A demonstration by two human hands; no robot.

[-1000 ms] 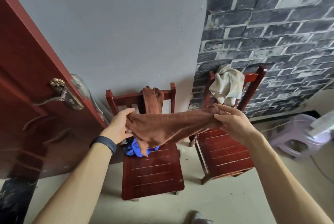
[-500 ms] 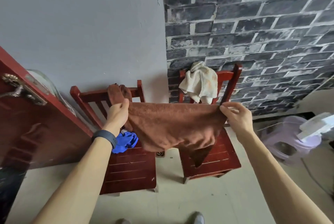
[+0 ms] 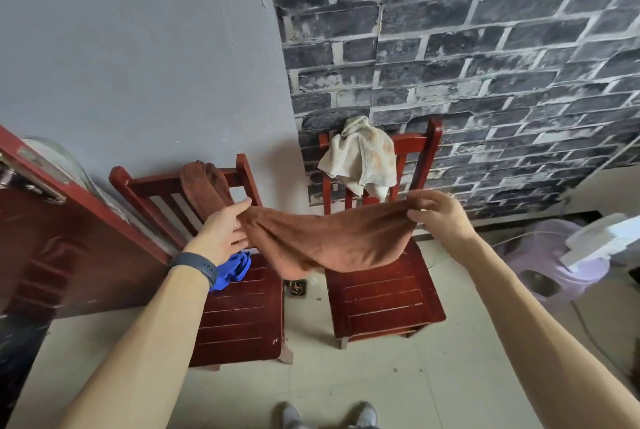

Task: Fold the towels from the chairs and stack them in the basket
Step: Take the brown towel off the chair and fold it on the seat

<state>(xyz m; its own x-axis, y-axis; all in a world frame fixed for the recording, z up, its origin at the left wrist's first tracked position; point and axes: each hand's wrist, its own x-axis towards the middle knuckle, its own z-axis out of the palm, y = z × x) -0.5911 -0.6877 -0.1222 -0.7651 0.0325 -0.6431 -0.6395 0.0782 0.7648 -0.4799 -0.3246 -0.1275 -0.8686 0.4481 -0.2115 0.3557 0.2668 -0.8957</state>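
Pinching opposite corners, the left hand [image 3: 224, 233] and right hand [image 3: 437, 217] hold the brown towel [image 3: 329, 241] sagging between the grips. The left pinch looks loose; that corner could slip and the towel drop.

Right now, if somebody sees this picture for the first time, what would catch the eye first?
The eye goes first to the brown towel, held in the air in the middle, with the left hand and the right hand each holding one end. Behind it, a cream towel hangs over the back of the right chair, and a blue cloth lies on the seat of the left chair.
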